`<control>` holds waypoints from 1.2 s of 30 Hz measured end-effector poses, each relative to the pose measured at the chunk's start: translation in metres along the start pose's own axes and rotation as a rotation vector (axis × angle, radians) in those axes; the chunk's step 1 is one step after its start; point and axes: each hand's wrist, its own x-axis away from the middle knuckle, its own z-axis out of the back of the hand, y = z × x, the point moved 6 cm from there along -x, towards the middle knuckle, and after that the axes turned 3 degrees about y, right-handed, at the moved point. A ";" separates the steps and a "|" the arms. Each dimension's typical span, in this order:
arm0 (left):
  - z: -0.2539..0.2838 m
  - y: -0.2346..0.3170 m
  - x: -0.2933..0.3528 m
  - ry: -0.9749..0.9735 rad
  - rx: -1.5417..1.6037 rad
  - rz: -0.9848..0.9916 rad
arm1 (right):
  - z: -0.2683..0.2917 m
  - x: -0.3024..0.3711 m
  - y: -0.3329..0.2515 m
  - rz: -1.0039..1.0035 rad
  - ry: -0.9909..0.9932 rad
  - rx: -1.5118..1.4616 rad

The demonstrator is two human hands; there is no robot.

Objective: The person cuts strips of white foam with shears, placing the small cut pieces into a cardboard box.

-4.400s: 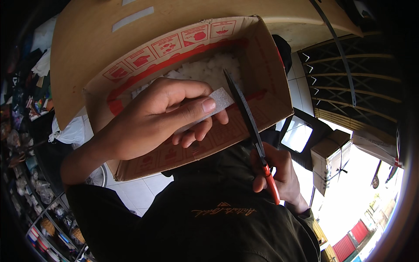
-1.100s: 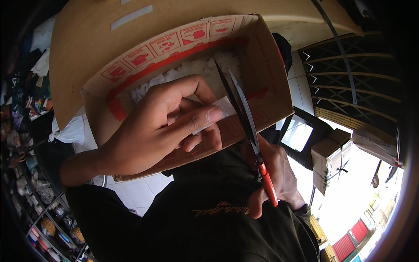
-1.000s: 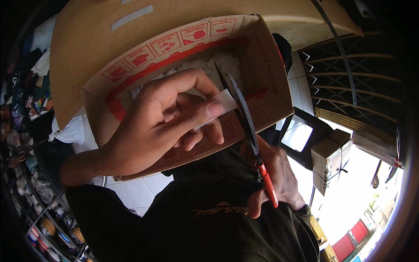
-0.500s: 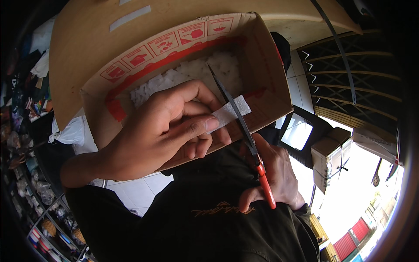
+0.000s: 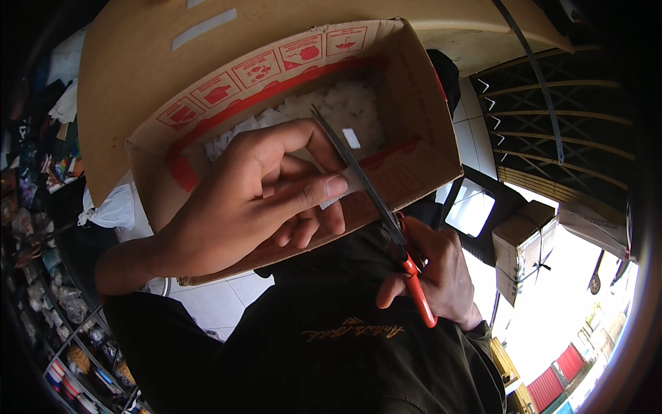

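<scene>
In the lower right of the frame, the red handles of a pair of scissors (image 5: pixel 386 215) are gripped by the right hand (image 5: pixel 434 276), fingers curled through and around them. Left of centre, a white strip (image 5: pixel 348 181) is pinched between thumb and fingers of the left hand (image 5: pixel 258 196); only its end shows past the thumb tip, right beside the blades, which appear closed. A small white piece (image 5: pixel 351 137) is seen in mid-air just above. Behind the hands, at upper centre, an open cardboard box (image 5: pixel 414 117) with red markings is partly filled with white cut pieces (image 5: pixel 324 103). The step in hand is judged to be snipping the strip; next, the strip would need to be fed forward and the blades reopened.
</scene>
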 end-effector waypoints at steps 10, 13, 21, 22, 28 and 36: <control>0.005 0.000 0.003 0.082 0.052 -0.171 | -0.005 0.001 0.015 0.101 -0.044 -0.143; 0.007 0.002 0.004 0.069 0.038 -0.228 | -0.006 0.000 0.014 0.108 -0.057 -0.111; 0.002 0.006 0.002 0.068 0.023 -0.240 | -0.007 -0.003 0.001 0.110 -0.060 0.005; 0.002 0.005 0.001 0.061 0.035 -0.233 | -0.007 -0.004 0.000 0.117 -0.058 0.004; 0.002 0.002 0.002 0.025 0.053 -0.188 | -0.006 -0.006 -0.006 0.106 -0.078 0.006; 0.006 0.000 0.001 0.061 0.062 -0.180 | -0.003 -0.008 -0.004 0.054 -0.089 -0.021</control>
